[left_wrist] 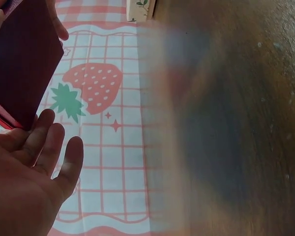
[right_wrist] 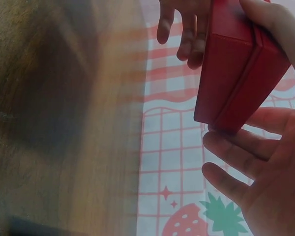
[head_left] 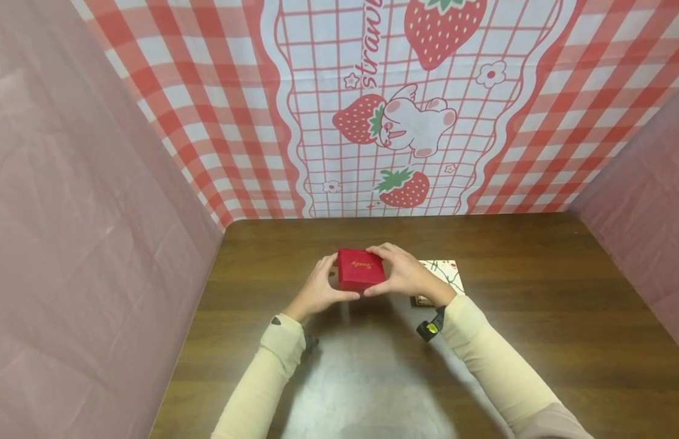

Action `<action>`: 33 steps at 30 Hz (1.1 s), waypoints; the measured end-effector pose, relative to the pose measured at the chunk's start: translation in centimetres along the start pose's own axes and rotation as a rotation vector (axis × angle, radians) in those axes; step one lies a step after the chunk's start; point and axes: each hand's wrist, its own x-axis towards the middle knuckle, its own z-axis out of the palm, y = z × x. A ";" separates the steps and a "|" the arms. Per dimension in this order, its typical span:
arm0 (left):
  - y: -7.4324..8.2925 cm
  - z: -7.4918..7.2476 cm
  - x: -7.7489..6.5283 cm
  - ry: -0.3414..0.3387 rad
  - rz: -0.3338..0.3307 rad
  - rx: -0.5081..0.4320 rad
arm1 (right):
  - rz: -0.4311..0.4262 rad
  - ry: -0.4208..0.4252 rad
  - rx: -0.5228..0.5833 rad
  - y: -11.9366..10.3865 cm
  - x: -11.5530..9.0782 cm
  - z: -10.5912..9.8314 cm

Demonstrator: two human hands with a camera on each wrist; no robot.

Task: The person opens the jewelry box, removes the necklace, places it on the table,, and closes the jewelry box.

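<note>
Above one table, left grip and right grip both hold one red box.

Two boxes: one red box and one leafy box.
Touching the red box: one left grip and one right grip. Under it, one tabletop. Behind it, three strawberries on one checked cloth.

Your left hand and right hand grip the red box from opposite sides, thumbs along its near side, forearms angled inward toward it.
</note>
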 end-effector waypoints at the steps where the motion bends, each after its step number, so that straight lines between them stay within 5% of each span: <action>1: 0.0 0.0 0.0 0.003 0.002 0.002 | -0.003 0.000 0.001 0.0 0.0 0.0; 9: -0.3 -0.1 0.2 0.041 0.087 0.092 | -0.054 0.031 -0.018 -0.2 -0.1 0.0; 21: -0.1 -0.4 0.0 0.025 0.119 0.120 | -0.028 -0.016 0.101 0.0 0.0 -1.2; 33: -0.5 -0.8 -0.3 0.063 0.071 0.037 | 0.021 0.036 0.130 0.0 -0.4 -1.8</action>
